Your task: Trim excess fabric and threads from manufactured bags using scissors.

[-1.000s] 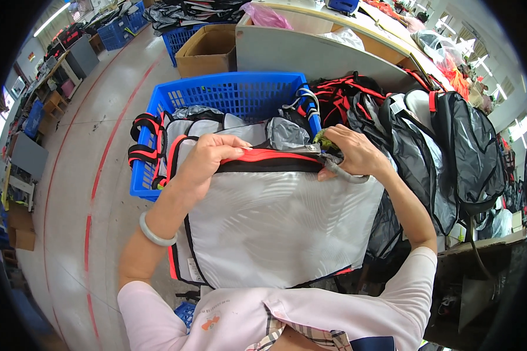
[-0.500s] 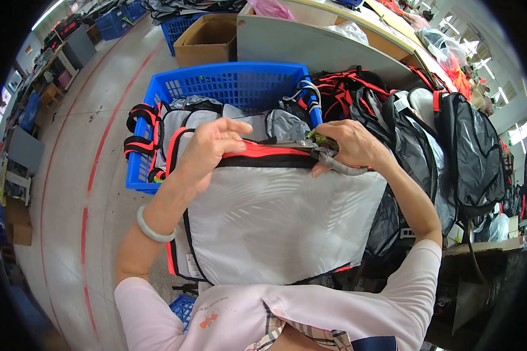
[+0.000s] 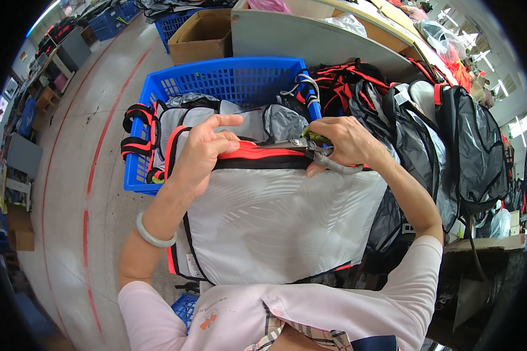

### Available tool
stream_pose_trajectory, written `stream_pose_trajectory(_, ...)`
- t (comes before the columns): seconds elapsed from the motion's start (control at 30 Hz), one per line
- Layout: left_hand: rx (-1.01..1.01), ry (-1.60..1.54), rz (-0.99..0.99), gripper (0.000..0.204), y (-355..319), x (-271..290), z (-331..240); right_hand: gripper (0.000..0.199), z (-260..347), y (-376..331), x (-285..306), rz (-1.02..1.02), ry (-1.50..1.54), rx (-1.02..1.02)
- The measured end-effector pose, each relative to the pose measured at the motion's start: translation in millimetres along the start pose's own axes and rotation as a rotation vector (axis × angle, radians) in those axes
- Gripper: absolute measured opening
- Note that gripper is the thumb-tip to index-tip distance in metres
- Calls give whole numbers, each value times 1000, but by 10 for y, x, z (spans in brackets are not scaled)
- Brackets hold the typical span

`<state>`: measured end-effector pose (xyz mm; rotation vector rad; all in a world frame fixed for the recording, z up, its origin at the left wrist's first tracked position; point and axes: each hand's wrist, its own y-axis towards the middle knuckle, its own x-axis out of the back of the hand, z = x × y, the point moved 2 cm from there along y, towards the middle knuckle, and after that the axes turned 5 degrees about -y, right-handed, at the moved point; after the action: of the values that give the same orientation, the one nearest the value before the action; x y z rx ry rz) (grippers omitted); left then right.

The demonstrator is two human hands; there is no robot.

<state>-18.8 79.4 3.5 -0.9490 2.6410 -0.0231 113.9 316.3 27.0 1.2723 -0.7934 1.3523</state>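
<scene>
A grey patterned bag (image 3: 281,225) with black binding and a bright orange-red trim strip (image 3: 260,153) lies against my front. At the strip's left end my left hand (image 3: 200,153) pinches the edge between thumb and fingers, the index finger extended above it. My right hand (image 3: 346,141) is wrapped round the scissors (image 3: 298,144), whose handles are bound in grey and yellow-green wrapping. Their blades point left along the top of the strip, toward my left fingertips. Whether the blades touch the fabric or a thread, I cannot tell.
Just beyond the bag stands a blue plastic crate (image 3: 228,67) holding more grey bags. Several black and grey backpacks (image 3: 471,146) are piled at the right. A cardboard box (image 3: 199,44) and a grey board (image 3: 298,41) stand behind; a red-lined floor (image 3: 70,175) runs along the left.
The scissors and my right hand have shifted slightly left along the trim. My left hand keeps its pinch, its index finger a little straighter.
</scene>
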Motion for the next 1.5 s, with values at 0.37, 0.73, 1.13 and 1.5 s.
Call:
stream_pose_trajectory(0.37, 24, -59, 71, 54, 8, 12, -20, 73, -47, -20, -79, 49, 6, -35)
stream_pose_trajectory(0.73, 31, -37, 171, 71, -43, 4, -47, 69, 101, 130, -30, 119, 7, -44)
stream_pose_trajectory(1.13, -86, -9, 120, 83, -54, 122, -93, 67, 117, 100, -123, 115, 44, -42)
stream_pose_trajectory(1.5, -98, 14, 138, 80, -65, 178, -71, 66, 113, 149, -87, 97, 0, 34)
